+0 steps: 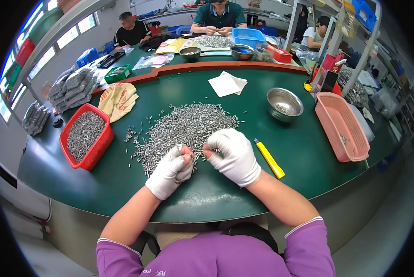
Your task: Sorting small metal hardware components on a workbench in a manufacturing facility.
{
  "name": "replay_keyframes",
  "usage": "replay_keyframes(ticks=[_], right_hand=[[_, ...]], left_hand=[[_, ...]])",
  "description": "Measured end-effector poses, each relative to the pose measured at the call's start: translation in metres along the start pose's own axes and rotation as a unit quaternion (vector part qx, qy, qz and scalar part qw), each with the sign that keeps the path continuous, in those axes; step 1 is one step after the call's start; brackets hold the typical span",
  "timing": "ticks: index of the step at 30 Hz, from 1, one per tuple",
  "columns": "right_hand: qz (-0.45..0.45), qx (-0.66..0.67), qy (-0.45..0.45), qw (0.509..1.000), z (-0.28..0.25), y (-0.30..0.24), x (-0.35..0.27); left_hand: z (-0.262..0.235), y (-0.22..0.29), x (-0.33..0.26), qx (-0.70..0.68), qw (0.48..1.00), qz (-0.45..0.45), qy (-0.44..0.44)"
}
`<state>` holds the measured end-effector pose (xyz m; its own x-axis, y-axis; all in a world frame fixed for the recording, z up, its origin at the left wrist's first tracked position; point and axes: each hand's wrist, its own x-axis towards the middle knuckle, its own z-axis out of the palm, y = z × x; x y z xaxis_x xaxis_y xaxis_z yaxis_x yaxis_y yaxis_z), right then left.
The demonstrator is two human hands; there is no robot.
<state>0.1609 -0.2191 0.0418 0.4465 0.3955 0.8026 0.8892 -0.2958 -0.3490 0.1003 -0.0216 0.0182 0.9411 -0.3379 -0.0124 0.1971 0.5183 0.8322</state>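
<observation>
A wide heap of small silvery metal pins (184, 124) lies spread on the green table (207, 198). At the heap's near edge is my left hand (172, 171), in a white glove with bare fingertips, its thumb and fingers pinched together; whatever sits between them is too small to make out. My right hand (232, 154), gloved the same way, hovers over the heap's right side with fingers curled and tips close together. What it may hold is hidden. To the right of it lies a yellow utility knife (270, 159).
A red basket (106, 138) full of pins stands left, beside a crumpled cloth bag (118, 100) and stacked filled bags (75, 87). Rightward are a steel bowl (285, 104) and a pink basket (340, 124). White paper (226, 84) lies beyond the heap. Several people work farther back.
</observation>
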Motion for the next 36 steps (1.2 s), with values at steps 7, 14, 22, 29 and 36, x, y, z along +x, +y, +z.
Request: replay_keyframes(ticks=[7, 14, 22, 29, 36], right_hand=[[0.043, -0.11, -0.07, 0.991, -0.063, -0.042, 0.001], [0.218, -0.191, -0.046, 0.956, -0.098, -0.037, -0.057], [0.246, -0.275, 0.004, 0.929, -0.102, -0.027, -0.088], [0.271, -0.297, -0.076, 0.913, -0.086, -0.015, -0.095], [0.286, -0.341, -0.103, 0.89, -0.08, -0.003, -0.094]], left_hand=[[0.024, 0.007, -0.043, 0.353, 0.917, 0.019, 0.186], [0.037, -0.012, -0.071, 0.459, 0.863, -0.015, 0.209], [0.042, -0.025, -0.073, 0.53, 0.824, 0.013, 0.199], [0.047, -0.033, -0.068, 0.58, 0.794, 0.037, 0.178], [0.051, -0.036, -0.064, 0.698, 0.692, 0.091, 0.158]])
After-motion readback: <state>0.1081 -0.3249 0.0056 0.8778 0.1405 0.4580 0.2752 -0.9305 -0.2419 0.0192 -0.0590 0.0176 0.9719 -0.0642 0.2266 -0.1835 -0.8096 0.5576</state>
